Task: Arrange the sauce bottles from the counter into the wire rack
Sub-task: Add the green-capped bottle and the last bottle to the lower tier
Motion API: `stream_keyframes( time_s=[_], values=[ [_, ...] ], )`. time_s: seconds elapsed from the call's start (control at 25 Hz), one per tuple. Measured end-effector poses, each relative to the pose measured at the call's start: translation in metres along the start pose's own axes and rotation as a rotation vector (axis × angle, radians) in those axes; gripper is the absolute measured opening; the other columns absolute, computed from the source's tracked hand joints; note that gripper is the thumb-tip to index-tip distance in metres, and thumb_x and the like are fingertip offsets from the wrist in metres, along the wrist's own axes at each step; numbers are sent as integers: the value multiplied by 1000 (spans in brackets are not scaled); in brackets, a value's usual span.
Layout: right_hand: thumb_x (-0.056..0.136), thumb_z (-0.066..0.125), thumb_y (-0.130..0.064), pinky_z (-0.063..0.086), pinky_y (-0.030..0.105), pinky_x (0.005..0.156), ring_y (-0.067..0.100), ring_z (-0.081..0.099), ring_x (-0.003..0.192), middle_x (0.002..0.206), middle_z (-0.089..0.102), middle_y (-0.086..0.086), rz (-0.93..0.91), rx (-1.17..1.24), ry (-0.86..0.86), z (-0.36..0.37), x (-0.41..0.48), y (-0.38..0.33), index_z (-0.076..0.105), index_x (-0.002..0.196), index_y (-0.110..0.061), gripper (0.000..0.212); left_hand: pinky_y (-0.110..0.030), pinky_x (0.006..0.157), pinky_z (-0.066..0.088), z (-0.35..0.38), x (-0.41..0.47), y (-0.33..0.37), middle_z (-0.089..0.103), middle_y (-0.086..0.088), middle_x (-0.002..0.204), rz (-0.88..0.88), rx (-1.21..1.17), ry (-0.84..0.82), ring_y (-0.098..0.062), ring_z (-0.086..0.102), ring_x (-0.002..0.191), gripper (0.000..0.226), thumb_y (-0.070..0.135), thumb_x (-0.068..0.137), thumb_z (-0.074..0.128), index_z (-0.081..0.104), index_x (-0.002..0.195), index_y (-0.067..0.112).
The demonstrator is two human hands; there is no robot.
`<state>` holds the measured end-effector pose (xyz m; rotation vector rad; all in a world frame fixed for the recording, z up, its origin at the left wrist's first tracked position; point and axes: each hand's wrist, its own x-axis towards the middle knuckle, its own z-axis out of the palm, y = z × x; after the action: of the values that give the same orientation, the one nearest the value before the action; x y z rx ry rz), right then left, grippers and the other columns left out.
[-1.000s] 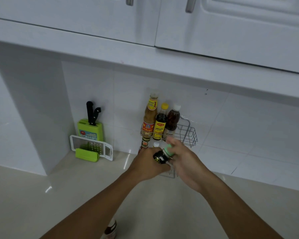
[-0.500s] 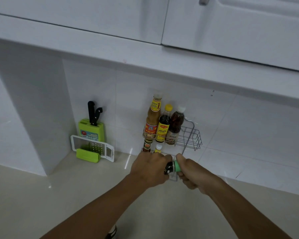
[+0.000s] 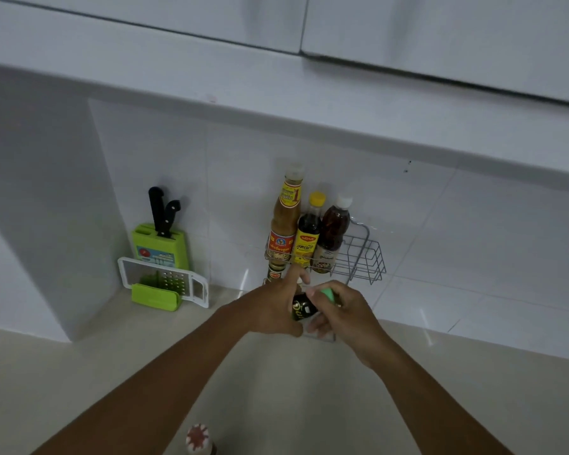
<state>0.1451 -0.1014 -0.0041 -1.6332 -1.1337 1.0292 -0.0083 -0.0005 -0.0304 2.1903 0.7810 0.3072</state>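
Note:
A two-tier wire rack (image 3: 365, 257) stands against the tiled wall. Its upper tier holds three bottles: a tall orange sauce bottle (image 3: 284, 221), a dark bottle with a yellow cap (image 3: 309, 233) and a brown bottle with a white cap (image 3: 334, 231). A small bottle with a red label (image 3: 274, 272) shows in the lower tier. In front of the lower tier, both hands hold a dark bottle with a green cap (image 3: 304, 307). My left hand (image 3: 273, 307) grips its body with the index finger pointing up. My right hand (image 3: 345, 311) wraps around the cap end.
A green knife block with two black-handled knives (image 3: 160, 239) and a white grater (image 3: 165, 280) stand at the left wall corner. A bottle with a red-and-white cap (image 3: 197, 438) is at the bottom edge on the beige counter (image 3: 79, 372). White cabinets hang overhead.
The view has shifted slightly. The green-capped bottle has tilted more upright between my hands, my left index finger has lifted, and a bottle cap has come into view at the bottom edge.

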Motion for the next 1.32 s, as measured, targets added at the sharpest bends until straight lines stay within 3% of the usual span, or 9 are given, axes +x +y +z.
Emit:
stream_keyframes(
  time_s=[0.16, 0.28, 0.48, 0.56, 0.76, 0.96, 1.08, 1.2, 1.32],
  values=[
    [86, 81, -23, 65, 50, 64, 38, 76, 62, 76, 78, 18, 22, 91, 254, -10, 24, 26, 75, 90, -3, 21, -32, 90, 55, 0, 4, -59, 57, 0, 121, -122, -143, -39, -10, 60, 104, 94, 31, 62, 91, 29, 133, 31],
    [83, 84, -23, 66, 41, 61, 32, 77, 59, 77, 78, 17, 72, 51, 416, -17, 45, 56, 74, 90, -4, 22, -32, 99, 50, 16, 7, -116, 56, -7, 131, -332, -158, 57, -13, 55, 111, 66, 23, 82, 77, 40, 136, 18],
    [78, 87, -19, 66, 45, 61, 36, 75, 70, 83, 74, 12, 70, -14, 542, -2, 83, 101, 71, 81, -17, 17, -34, 115, 36, 48, 16, -155, 26, -8, 162, -557, -309, 51, -25, 33, 146, 82, 18, 84, 59, 17, 156, 19],
    [77, 87, -21, 65, 40, 65, 31, 73, 75, 84, 73, 7, 59, -111, 519, 0, 97, 109, 70, 82, -21, 18, -29, 111, 35, 55, 25, -157, 25, -7, 162, -577, -340, 70, -25, 31, 147, 82, 15, 86, 57, 14, 156, 18],
    [80, 83, -27, 50, 22, 63, 20, 66, 85, 99, 66, 7, 105, -408, 308, -3, 134, 122, 69, 111, -14, 36, -23, 99, 40, 61, 41, -161, 43, -2, 154, -516, -375, 66, -16, 46, 134, 80, 12, 78, 54, 29, 152, 23],
    [80, 83, -32, 45, 25, 72, 24, 61, 98, 120, 59, 13, 134, -609, 103, 2, 157, 124, 61, 125, -19, 52, -20, 101, 37, 59, 42, -163, 47, -1, 150, -490, -355, 77, -21, 46, 138, 80, 16, 73, 52, 33, 151, 22],
    [76, 86, -35, 46, 23, 68, 23, 62, 99, 117, 59, 10, 125, -633, 69, 5, 164, 122, 59, 126, -17, 59, -19, 101, 38, 58, 43, -167, 50, 0, 148, -480, -338, 90, -19, 49, 135, 81, 19, 69, 49, 38, 149, 26],
    [72, 89, -29, 42, 17, 61, 18, 60, 92, 106, 60, 4, 132, -602, 54, 3, 163, 121, 61, 121, -13, 59, -17, 99, 37, 60, 44, -167, 51, 0, 148, -483, -329, 109, -20, 49, 136, 71, 8, 82, 52, 39, 149, 26],
    [68, 91, -19, 53, 27, 80, 18, 62, 100, 115, 67, 7, 140, -566, 40, -1, 158, 126, 61, 125, -13, 65, -15, 94, 36, 62, 46, -166, 48, 0, 150, -507, -317, 115, -19, 49, 136, 70, 5, 87, 52, 33, 151, 25]
  ],
)
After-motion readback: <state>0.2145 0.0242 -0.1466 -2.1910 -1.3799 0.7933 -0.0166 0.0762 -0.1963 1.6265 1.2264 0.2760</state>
